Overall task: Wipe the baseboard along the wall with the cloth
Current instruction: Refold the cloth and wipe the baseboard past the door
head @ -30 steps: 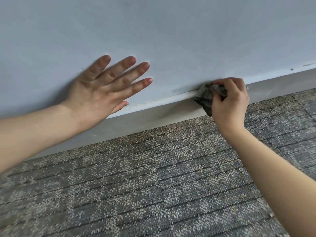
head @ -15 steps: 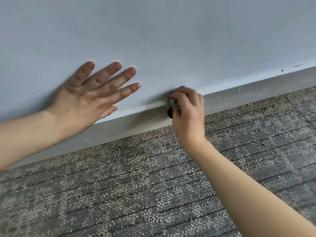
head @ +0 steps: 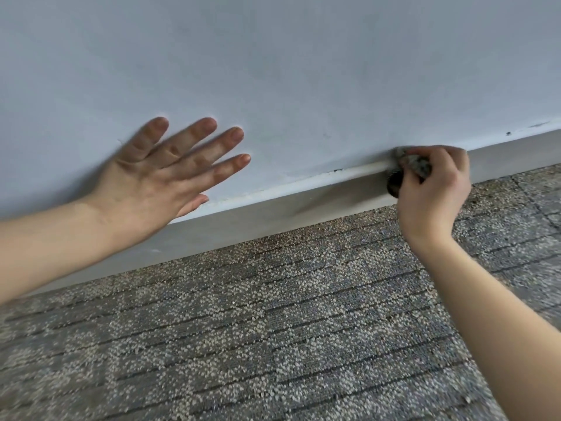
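Rightward along the baseboard point(head: 273, 208) goes the right hand point(head: 431, 196), which half a second ago was nearer the middle of the view; the left hand point(head: 158, 183) has hardly shifted. The right hand's fingers are curled round a bunched grey cloth point(head: 414, 165), pressing it on the board's top ledge where it meets the wall point(head: 303, 71), with part of the wad hanging over the face. Bunching it likely makes a firm pad that fits the narrow ledge. The left hand lies flat on the wall, fingers spread and straight, holding nothing, probably propping the person's weight while leaning low over the carpet point(head: 273, 329). A dark speck point(head: 337, 170) sits on the ledge between the hands, so the wiping looks unfinished.
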